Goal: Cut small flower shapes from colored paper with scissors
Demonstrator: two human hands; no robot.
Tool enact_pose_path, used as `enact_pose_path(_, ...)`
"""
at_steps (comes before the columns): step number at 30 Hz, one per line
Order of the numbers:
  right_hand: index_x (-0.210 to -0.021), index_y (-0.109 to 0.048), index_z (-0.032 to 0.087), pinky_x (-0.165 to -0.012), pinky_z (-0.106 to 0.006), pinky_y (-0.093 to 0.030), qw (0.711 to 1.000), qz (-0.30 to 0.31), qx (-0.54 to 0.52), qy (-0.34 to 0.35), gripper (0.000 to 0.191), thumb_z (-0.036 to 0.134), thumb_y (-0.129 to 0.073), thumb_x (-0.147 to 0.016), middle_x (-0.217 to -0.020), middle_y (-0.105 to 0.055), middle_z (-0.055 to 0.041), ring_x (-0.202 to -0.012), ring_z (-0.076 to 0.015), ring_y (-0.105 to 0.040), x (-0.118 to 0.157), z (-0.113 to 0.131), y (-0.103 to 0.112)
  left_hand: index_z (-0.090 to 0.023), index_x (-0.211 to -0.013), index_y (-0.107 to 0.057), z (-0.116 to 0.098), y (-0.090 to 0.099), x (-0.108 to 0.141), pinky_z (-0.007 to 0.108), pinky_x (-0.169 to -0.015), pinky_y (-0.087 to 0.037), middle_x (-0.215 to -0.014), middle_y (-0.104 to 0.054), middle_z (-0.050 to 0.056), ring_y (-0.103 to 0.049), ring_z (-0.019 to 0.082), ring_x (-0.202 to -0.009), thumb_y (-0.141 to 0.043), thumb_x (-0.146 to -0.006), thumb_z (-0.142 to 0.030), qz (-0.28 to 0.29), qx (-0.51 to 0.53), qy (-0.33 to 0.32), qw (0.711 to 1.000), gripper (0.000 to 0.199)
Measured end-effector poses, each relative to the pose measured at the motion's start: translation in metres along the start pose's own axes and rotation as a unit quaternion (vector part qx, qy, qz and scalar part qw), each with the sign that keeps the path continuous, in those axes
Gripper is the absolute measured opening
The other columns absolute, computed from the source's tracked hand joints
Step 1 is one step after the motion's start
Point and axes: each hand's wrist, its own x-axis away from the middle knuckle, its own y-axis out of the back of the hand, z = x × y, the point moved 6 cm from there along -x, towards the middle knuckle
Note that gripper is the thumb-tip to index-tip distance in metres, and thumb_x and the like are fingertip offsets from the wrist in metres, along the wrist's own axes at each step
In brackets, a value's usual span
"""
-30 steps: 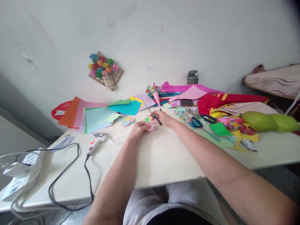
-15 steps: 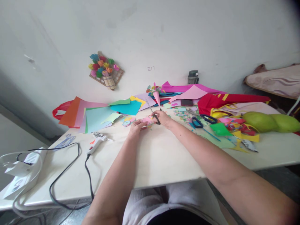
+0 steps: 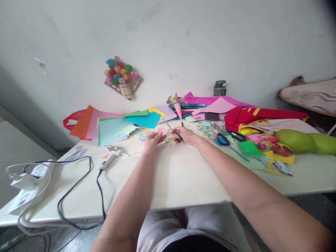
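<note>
Between the fingertips of my left hand (image 3: pixel 154 139) is a small piece of pink paper (image 3: pixel 162 131). My right hand (image 3: pixel 187 135) grips scissors (image 3: pixel 178 135) by their dark handles, with the blades pointing up and away to the left. The blades stand a little apart from the pink paper. Tiny paper scraps (image 3: pixel 169 140) lie on the table under and between my hands. Beyond them stands a pink paper cone (image 3: pixel 177 110) with small coloured paper flowers at its top.
Coloured paper sheets (image 3: pixel 110 130) spread along the back left. A glue gun (image 3: pixel 111 157) lies at left, its cord running near a power strip (image 3: pixel 31 185). Blue-handled scissors (image 3: pixel 223 139), a green fruit (image 3: pixel 292 141) and red cloth (image 3: pixel 252 117) are at right.
The pink paper in my left hand has moved left, away from the scissors in my right hand. The whole view has shifted slightly.
</note>
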Motion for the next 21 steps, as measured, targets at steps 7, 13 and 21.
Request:
enact_pose_path(7, -0.077, -0.053, 0.015, -0.029, -0.017, -0.033, 0.996, 0.072, 0.046, -0.013, 0.026, 0.034, -0.070, -0.072, -0.056, -0.059, 0.0000, -0.042, -0.0094, -0.055, 0.000, -0.006, -0.006, -0.016, -0.070, -0.056, 0.003, 0.008, -0.003, 0.032, -0.077, -0.051, -0.070, -0.066, 0.001, -0.069, 0.021, -0.076, -0.081, -0.053, -0.033, -0.025, 0.059, 0.001, 0.998, 0.034)
enact_pose_path(13, -0.077, -0.050, 0.016, -0.029, -0.016, -0.034, 0.993, 0.102, 0.065, -0.007, 0.028, 0.036, -0.069, -0.072, -0.056, -0.059, 0.0005, -0.042, -0.0098, -0.056, 0.000, -0.009, -0.011, -0.015, -0.072, -0.056, 0.007, 0.011, -0.004, 0.033, -0.081, -0.050, -0.079, -0.069, 0.004, -0.068, 0.023, -0.084, -0.077, -0.057, -0.027, -0.049, 0.104, 0.018, 0.993, 0.029)
enact_pose_path(21, -0.075, -0.052, 0.015, -0.028, -0.016, -0.032, 0.987, 0.119, 0.106, 0.012, 0.030, 0.042, -0.065, -0.074, -0.053, -0.057, 0.0023, -0.037, -0.0077, -0.051, -0.002, -0.009, -0.015, -0.015, -0.072, -0.054, 0.008, 0.008, -0.003, 0.031, -0.073, -0.051, -0.076, -0.068, 0.003, -0.069, 0.021, -0.077, -0.074, -0.059, -0.020, -0.063, 0.125, 0.034, 0.990, 0.024)
